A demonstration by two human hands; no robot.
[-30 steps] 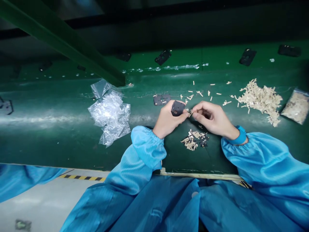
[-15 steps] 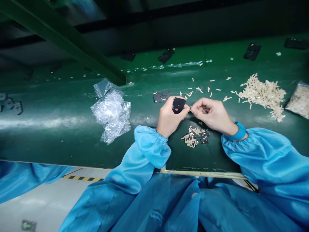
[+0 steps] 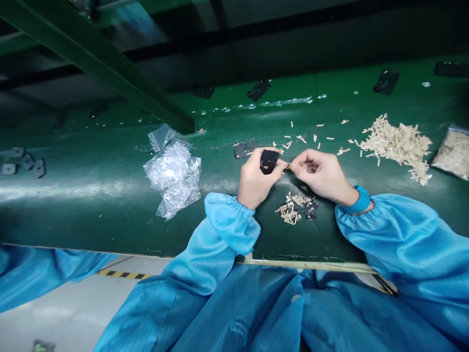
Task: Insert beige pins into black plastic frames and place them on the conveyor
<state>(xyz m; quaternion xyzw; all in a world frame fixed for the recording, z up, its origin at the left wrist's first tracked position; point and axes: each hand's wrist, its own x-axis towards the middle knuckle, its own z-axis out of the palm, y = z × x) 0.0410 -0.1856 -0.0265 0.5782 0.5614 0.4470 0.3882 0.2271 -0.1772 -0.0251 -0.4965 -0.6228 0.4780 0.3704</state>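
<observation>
My left hand (image 3: 255, 183) is closed round a small black plastic plate (image 3: 268, 161), held upright above the green belt (image 3: 110, 195). My right hand (image 3: 322, 175) pinches a tiny beige strip (image 3: 287, 166) at the plate's right edge, fingertips almost touching the left thumb. Below my hands lies a small heap of used beige and dark scraps (image 3: 296, 208). A second black plate (image 3: 243, 149) lies flat on the belt just beyond my left hand.
Crumpled clear plastic bags (image 3: 173, 171) lie to the left. A big pile of beige strips (image 3: 395, 145) and a filled clear bag (image 3: 451, 152) sit at the right. Loose strips (image 3: 298, 139) scatter beyond my hands. More black plates (image 3: 258, 90) ride the far belt. A green beam (image 3: 98, 63) crosses overhead.
My hands have stayed together on the plate and strip; the view has shifted slightly, and the black plates on the far belt have drifted to the right.
</observation>
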